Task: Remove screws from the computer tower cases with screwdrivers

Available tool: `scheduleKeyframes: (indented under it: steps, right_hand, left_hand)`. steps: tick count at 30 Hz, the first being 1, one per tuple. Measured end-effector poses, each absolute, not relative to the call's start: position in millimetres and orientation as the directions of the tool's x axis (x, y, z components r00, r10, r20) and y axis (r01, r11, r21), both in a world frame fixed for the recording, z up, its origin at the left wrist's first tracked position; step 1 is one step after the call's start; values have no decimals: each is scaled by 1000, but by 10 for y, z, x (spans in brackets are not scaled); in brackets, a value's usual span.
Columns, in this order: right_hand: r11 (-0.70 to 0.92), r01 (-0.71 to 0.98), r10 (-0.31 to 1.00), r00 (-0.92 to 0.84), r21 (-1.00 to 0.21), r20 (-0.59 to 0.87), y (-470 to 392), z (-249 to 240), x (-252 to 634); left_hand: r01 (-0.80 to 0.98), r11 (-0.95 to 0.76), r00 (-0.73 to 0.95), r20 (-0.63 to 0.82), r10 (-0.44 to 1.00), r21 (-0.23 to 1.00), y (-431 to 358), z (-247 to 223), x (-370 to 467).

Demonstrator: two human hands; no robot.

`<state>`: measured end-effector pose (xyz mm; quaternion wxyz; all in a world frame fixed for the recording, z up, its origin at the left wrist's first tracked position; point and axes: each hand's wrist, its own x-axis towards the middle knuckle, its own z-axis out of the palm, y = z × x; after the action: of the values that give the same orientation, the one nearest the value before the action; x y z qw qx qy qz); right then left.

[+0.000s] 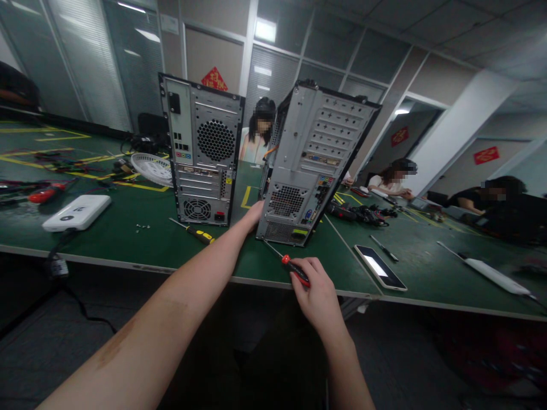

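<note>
My right hand (315,287) is closed around the handle of a red-and-black screwdriver (293,269). Its shaft points up and left, and the tip is at the lower left corner of the right computer case (285,196), on its back panel. That case stands upright, turned and tilted in view. My left hand (257,213) reaches to the left side of the same case; its fingers are hidden there. A second computer case (203,154) stands upright to the left, its back facing me. Beside its base lies a yellow-and-black screwdriver (199,233).
Several small screws (143,226) and a white power bank (77,213) lie on the green table (123,250). A white basket (151,166) sits behind. To the right are a phone (380,267), a slim pen-like tool (384,248) and a white-handled tool (491,274). People sit across the table.
</note>
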<state>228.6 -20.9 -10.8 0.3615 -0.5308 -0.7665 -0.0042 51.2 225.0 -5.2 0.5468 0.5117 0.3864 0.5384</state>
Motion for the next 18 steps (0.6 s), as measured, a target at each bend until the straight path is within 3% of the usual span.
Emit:
scheduleKeyframes:
  steps: [18]
  right_hand:
    - [435, 820, 805, -169, -372, 569, -180, -141, 2306]
  left_hand:
    - [-203, -89, 158, 122, 980, 975, 2244, -27, 529]
